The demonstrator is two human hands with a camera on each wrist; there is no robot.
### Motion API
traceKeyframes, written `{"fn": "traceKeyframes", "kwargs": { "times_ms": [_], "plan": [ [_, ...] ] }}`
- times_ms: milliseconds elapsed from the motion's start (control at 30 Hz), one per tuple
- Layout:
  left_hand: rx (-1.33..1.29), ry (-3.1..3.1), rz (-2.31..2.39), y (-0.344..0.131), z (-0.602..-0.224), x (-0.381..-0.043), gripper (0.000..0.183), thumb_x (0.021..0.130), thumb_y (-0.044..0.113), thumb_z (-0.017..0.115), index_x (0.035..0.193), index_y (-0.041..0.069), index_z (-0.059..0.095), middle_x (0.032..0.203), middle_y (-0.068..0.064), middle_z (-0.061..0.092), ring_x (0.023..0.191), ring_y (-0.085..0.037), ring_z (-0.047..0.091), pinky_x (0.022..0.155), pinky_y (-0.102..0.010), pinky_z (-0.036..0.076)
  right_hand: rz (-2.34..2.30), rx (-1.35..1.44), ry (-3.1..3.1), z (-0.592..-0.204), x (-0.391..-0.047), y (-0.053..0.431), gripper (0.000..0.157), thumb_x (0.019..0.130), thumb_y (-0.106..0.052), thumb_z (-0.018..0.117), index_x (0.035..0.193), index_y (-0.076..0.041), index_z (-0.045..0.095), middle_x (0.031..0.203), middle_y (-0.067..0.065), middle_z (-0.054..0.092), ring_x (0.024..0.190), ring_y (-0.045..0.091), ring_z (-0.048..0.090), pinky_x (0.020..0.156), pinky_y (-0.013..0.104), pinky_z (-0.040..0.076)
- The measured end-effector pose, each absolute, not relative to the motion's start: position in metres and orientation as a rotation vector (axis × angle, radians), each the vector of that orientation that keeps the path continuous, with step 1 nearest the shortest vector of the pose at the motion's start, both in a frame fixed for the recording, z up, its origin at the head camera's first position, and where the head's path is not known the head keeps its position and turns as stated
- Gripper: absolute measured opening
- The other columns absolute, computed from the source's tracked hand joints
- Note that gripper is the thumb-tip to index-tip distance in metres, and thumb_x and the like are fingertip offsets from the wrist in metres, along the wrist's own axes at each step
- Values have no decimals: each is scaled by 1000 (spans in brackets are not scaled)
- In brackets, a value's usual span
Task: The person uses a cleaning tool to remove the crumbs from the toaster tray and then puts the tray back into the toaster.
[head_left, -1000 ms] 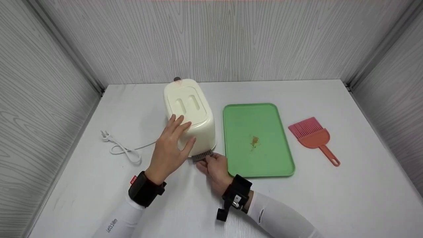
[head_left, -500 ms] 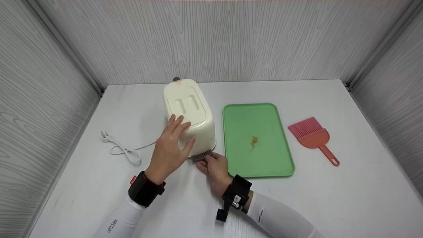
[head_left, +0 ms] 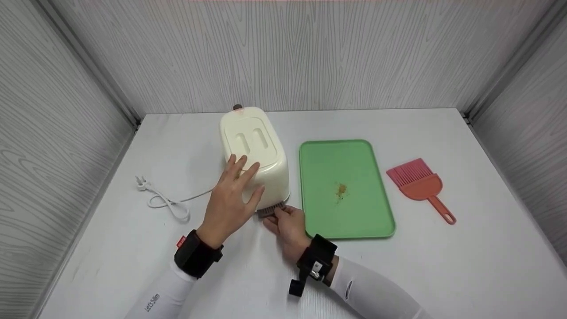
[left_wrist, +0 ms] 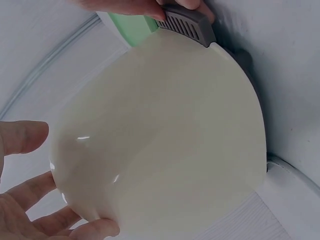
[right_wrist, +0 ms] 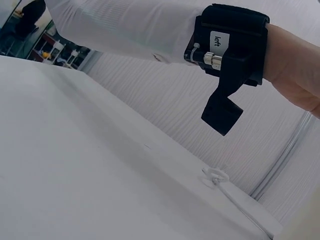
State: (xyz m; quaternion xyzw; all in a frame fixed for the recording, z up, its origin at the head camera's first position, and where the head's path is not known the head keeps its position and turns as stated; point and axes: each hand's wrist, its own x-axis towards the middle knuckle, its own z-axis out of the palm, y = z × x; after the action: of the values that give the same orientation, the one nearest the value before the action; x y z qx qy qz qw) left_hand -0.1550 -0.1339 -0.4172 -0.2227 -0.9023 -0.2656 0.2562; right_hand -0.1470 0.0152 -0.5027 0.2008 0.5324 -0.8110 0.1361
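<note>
A cream toaster (head_left: 252,155) stands on the white table, its top covered by a lid with two long dents. My left hand (head_left: 227,199) rests spread-fingered against the toaster's near left corner; its fingers touch the smooth shell in the left wrist view. At the toaster's near end, low down, a grey ribbed crumb tray (left_wrist: 187,25) sticks out a little. The right hand (head_left: 290,223) pinches this tray's end, with thumb and fingers on opposite sides. The right wrist view shows the other forearm and its wristband (right_wrist: 232,45), not the right hand's fingers.
Right of the toaster lies a green tray (head_left: 319,159) bearing a small heap of brown crumbs (head_left: 341,190). Farther right is an orange dustpan (head_left: 421,188) with a pink brush (head_left: 409,172). A white cord with plug (head_left: 166,199) lies left. Grey wood-grain walls enclose three sides.
My left hand has shifted very slightly rightward against the toaster. The right hand and the crumb tray look unmoved.
</note>
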Motion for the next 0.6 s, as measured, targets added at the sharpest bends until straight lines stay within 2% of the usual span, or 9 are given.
{"fn": "traceKeyframes", "kwargs": {
  "times_ms": [300, 600],
  "plan": [
    [-604, -2444, -742, -133, -416, -154, 48, 93, 19, 77, 136, 2, 66, 145, -29, 55, 144, -49, 41, 110, -60, 49, -2396, 573, 1525, -506, -152, 10, 27, 108, -3, 47, 127, 15, 56, 101, 19, 71, 86, 16, 73, 85, 28, 64],
    [-597, -2450, -772, -134, -415, -153, 48, 93, 18, 77, 137, 2, 65, 146, -28, 54, 145, -48, 40, 112, -59, 48, -2405, 564, 1506, -505, -154, 8, 30, 108, -3, 46, 132, 15, 53, 105, 20, 70, 89, 17, 72, 90, 29, 63]
  ]
}}
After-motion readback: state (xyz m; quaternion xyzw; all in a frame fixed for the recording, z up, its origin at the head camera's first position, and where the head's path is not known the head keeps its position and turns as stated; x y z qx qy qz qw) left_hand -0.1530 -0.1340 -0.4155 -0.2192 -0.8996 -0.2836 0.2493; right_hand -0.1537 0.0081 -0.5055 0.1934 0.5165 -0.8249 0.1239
